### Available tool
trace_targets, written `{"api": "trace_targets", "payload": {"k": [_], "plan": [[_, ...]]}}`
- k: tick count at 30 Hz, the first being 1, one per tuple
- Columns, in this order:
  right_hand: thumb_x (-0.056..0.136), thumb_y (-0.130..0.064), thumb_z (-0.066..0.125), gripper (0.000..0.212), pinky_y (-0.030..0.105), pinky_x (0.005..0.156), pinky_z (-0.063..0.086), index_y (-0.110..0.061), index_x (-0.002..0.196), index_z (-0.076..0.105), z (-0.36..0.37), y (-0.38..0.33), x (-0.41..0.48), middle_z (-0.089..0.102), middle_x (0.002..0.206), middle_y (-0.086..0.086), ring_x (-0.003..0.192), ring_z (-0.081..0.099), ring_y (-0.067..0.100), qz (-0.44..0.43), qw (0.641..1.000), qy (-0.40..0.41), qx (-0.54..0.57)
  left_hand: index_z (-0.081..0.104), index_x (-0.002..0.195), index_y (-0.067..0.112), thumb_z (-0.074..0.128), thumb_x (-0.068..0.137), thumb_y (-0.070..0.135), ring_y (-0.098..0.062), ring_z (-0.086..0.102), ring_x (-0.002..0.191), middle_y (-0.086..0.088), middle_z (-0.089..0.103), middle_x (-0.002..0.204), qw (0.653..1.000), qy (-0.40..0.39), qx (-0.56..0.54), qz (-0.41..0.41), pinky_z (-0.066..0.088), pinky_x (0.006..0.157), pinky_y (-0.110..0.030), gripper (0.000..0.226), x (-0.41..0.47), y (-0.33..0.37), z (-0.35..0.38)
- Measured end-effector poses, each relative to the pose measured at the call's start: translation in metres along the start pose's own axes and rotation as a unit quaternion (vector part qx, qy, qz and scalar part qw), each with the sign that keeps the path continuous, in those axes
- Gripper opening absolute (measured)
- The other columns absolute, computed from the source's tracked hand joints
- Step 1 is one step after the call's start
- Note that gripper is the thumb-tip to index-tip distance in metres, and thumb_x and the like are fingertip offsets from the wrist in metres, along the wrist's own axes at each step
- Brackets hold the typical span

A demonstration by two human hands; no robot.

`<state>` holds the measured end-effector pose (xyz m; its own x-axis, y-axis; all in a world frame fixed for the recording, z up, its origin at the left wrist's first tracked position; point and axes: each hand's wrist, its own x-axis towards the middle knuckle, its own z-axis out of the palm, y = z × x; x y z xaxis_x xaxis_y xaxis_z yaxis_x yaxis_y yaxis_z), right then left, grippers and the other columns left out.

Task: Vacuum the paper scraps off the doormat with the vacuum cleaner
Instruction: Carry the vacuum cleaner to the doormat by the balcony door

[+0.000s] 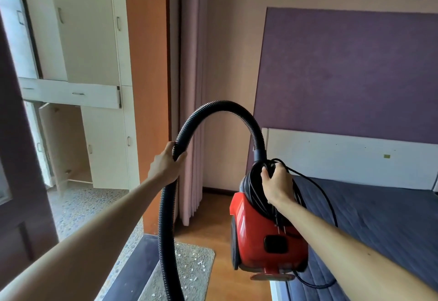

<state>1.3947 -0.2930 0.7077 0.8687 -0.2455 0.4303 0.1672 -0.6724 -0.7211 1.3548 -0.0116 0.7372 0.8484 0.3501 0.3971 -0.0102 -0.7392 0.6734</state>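
Fetching step: carrying vacuum cleaner (258,229) aloft in right hand (277,183) clenched on its cord-wrapped handle, left hand (166,164) clasping hose (213,107), paper scraps (195,278) lying on doormat (203,253) near left; next likely needs setting down, unwinding cord (256,186).

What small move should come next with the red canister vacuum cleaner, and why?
Probably lower the red canister vacuum cleaner onto the wooden floor beside the grey doormat. The right hand grips it aloft at the top, where the black power cord is coiled, while the left hand grips the black ribbed hose. White paper scraps lie on the mat.
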Motion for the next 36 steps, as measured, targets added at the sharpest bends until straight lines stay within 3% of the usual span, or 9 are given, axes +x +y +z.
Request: {"api": "trace_targets", "payload": {"k": [4, 8, 13, 16, 22, 26, 31, 36], "plan": [[0.096, -0.037, 0.053, 0.026, 0.050, 0.060, 0.060, -0.011, 0.102, 0.055, 0.028, 0.003, 0.035, 0.065, 0.091, 0.012, 0.074, 0.068, 0.033, 0.000, 1.000, 0.000, -0.001, 0.039, 0.142, 0.022, 0.050, 0.102, 0.038, -0.016, 0.059, 0.062, -0.010, 0.064, 0.103, 1.000, -0.015, -0.013, -0.005, 0.045, 0.047, -0.024, 0.045, 0.043, -0.013, 0.029], [0.096, -0.037, 0.052, 0.024, 0.049, 0.058, 0.060, -0.013, 0.098, 0.053, 0.062, 0.008, 0.074, 0.066, 0.089, 0.012, 0.072, 0.068, 0.032, 0.006, 1.000, 0.004, -0.001, 0.040, 0.141, 0.025, 0.050, 0.101, 0.040, -0.029, 0.068, 0.074, -0.013, 0.066, 0.106, 1.000, -0.020, -0.010, -0.013, 0.060, 0.063, -0.039, 0.044, 0.094, -0.028, 0.057], [0.096, -0.037, 0.052, 0.025, 0.050, 0.060, 0.060, -0.013, 0.102, 0.053, 0.111, 0.011, 0.132, 0.066, 0.091, 0.012, 0.074, 0.069, 0.033, 0.016, 1.000, 0.001, -0.010, 0.041, 0.138, 0.028, 0.049, 0.100, 0.041, -0.031, 0.067, 0.078, -0.009, 0.066, 0.103, 1.000, -0.022, -0.008, -0.014, 0.061, 0.070, -0.044, 0.041, 0.170, -0.045, 0.089], [0.096, -0.039, 0.052, 0.027, 0.050, 0.061, 0.060, -0.013, 0.105, 0.053, 0.138, 0.012, 0.167, 0.067, 0.092, 0.013, 0.076, 0.069, 0.034, 0.017, 1.000, 0.007, -0.016, 0.042, 0.138, 0.028, 0.048, 0.101, 0.040, -0.027, 0.064, 0.075, -0.009, 0.066, 0.103, 1.000, -0.025, -0.006, -0.009, 0.053, 0.062, -0.033, 0.039, 0.210, -0.052, 0.107], [0.096, -0.038, 0.052, 0.027, 0.051, 0.062, 0.059, -0.012, 0.105, 0.054, 0.173, 0.013, 0.218, 0.067, 0.092, 0.013, 0.075, 0.069, 0.036, 0.018, 0.999, 0.035, -0.009, 0.042, 0.134, 0.028, 0.049, 0.101, 0.042, -0.020, 0.063, 0.067, -0.008, 0.066, 0.097, 0.999, -0.040, -0.029, 0.002, 0.051, 0.055, -0.030, 0.037, 0.270, -0.063, 0.134], [0.096, -0.039, 0.051, 0.027, 0.051, 0.062, 0.059, -0.013, 0.105, 0.054, 0.194, 0.013, 0.251, 0.067, 0.092, 0.012, 0.075, 0.069, 0.034, 0.017, 0.999, 0.035, -0.010, 0.043, 0.133, 0.025, 0.049, 0.101, 0.040, -0.013, 0.057, 0.062, -0.006, 0.064, 0.095, 0.999, -0.036, -0.024, 0.013, 0.037, 0.047, -0.024, 0.036, 0.306, -0.066, 0.146], [0.095, -0.040, 0.052, 0.027, 0.052, 0.061, 0.059, -0.015, 0.104, 0.054, 0.223, 0.022, 0.290, 0.066, 0.093, 0.011, 0.076, 0.068, 0.034, 0.024, 0.999, 0.036, -0.011, 0.045, 0.129, 0.028, 0.049, 0.100, 0.043, -0.019, 0.063, 0.066, -0.005, 0.066, 0.093, 0.999, -0.044, -0.017, 0.013, 0.049, 0.054, -0.029, 0.032, 0.348, -0.078, 0.169], [0.096, -0.038, 0.052, 0.025, 0.051, 0.061, 0.059, -0.014, 0.103, 0.054, 0.250, 0.037, 0.333, 0.067, 0.091, 0.010, 0.075, 0.068, 0.033, 0.031, 0.999, 0.027, -0.004, 0.043, 0.135, 0.026, 0.048, 0.101, 0.044, -0.019, 0.064, 0.066, -0.008, 0.066, 0.097, 0.999, -0.049, -0.013, 0.008, 0.045, 0.048, -0.025, 0.038, 0.390, -0.083, 0.204]]}}
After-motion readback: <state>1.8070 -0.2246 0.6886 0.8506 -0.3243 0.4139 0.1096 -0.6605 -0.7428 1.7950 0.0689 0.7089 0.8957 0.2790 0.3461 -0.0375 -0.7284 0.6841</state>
